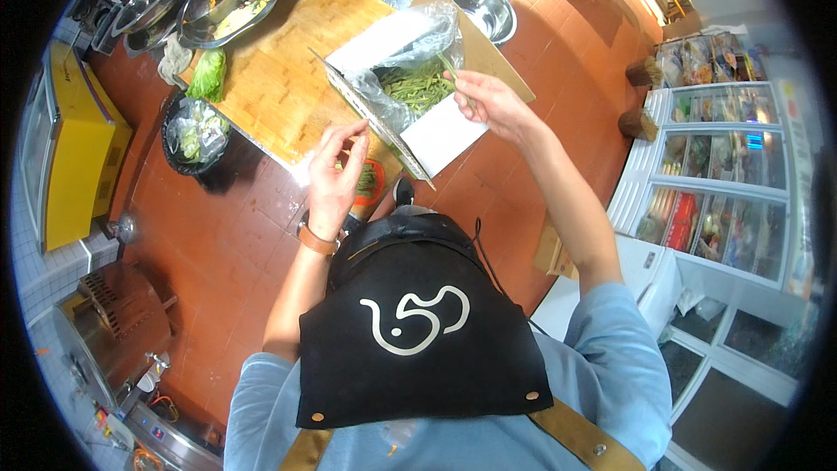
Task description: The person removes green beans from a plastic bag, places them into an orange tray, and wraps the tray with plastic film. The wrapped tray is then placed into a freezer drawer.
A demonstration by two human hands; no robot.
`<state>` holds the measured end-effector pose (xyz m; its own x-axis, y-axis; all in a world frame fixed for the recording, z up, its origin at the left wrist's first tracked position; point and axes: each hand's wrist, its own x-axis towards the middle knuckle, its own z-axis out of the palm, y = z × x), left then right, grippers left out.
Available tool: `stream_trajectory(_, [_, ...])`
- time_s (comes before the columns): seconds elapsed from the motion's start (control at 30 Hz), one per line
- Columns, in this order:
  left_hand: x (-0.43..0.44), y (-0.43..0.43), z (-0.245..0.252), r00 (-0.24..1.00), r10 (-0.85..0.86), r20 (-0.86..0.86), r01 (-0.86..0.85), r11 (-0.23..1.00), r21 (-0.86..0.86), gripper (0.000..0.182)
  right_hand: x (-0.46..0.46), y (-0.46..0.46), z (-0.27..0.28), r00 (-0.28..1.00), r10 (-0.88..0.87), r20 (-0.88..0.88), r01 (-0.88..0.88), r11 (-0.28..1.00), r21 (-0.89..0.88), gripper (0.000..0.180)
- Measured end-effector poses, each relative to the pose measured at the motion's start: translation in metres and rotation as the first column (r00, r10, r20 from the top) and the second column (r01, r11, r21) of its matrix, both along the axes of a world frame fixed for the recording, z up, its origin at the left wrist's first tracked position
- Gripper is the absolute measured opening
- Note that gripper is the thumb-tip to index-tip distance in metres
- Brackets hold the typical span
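My right hand [487, 101] pinches a slender green vegetable piece [448, 65] over an open cardboard box [503, 59]. Inside the box, a clear plastic liner [435, 23] is folded back around a heap of similar thin green pieces [418, 85]. My left hand [335, 173] hovers left of the box's near flap [382, 121], its fingers bent and thumb apart, with nothing visible between them. Below it, partly covered by the hand, is an orange container [374, 184] with more green pieces.
A wooden table [288, 72] bears steel bowls [235, 0] of chopped food and a leafy lettuce [208, 75]. Beside it stands a black-lined bin [196, 137]. A steel basin [480, 10] sits beyond the box. Glass-door refrigerators [719, 176] line the right.
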<state>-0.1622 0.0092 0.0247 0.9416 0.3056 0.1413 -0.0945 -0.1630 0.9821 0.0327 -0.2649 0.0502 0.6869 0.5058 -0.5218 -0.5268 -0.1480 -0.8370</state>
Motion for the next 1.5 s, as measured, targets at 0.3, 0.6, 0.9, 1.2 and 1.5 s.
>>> stream_trajectory(0.3, [-0.061,-0.023,-0.015,0.915,-0.331,-0.23,0.061,0.677,-0.734,0.027,-0.167,0.042,0.017,0.956,0.247,0.158,-0.263,0.961,0.088,0.052])
stream_trajectory(0.6, [-0.12,0.017,-0.109,0.859,-0.148,-0.491,-0.262,0.696,-0.668,0.024,-0.213,0.092,-0.101,0.954,0.283,0.097,-0.269,0.954,-0.133,0.021])
stream_trajectory(0.9, [-0.07,0.045,-0.207,0.912,0.113,-0.395,-0.257,0.907,-0.335,0.019,-0.175,0.139,-0.176,0.507,0.437,0.743,0.067,0.839,-0.54,0.018])
stream_trajectory(1.2, [-0.07,0.045,-0.217,0.868,0.204,-0.453,-0.213,0.976,0.03,0.02,-0.174,0.14,-0.179,0.312,0.429,0.848,0.211,0.839,-0.502,0.013])
stream_trajectory(1.5, [-0.074,0.049,-0.204,0.922,0.201,-0.33,-0.259,0.956,-0.14,0.029,-0.179,0.135,-0.176,0.332,0.466,0.82,0.037,0.862,-0.505,0.025])
